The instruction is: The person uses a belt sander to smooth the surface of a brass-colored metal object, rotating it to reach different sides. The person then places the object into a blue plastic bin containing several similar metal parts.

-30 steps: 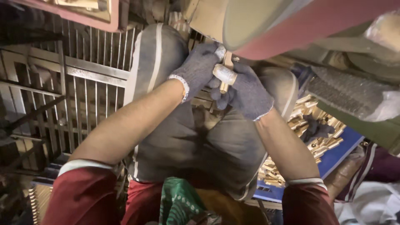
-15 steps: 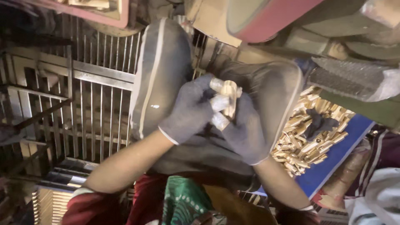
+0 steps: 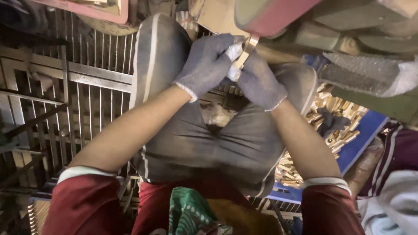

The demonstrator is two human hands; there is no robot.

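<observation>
Upper centre of the frame: two hands in grey knitted gloves meet above the person's knees. The left hand [image 3: 207, 65] and right hand [image 3: 259, 80] together pinch a thin, light brown strip of wood [image 3: 244, 53], which rises slanting from between their fingertips toward a large pink-rimmed wheel [image 3: 270, 15] at the top edge. Both sets of fingers are pressed together around the strip's lower end. At right, a heap of pale wooden pieces [image 3: 331, 126] lies on a blue tray [image 3: 365, 135]. A metal grille [image 3: 87, 100] fills the left side.
</observation>
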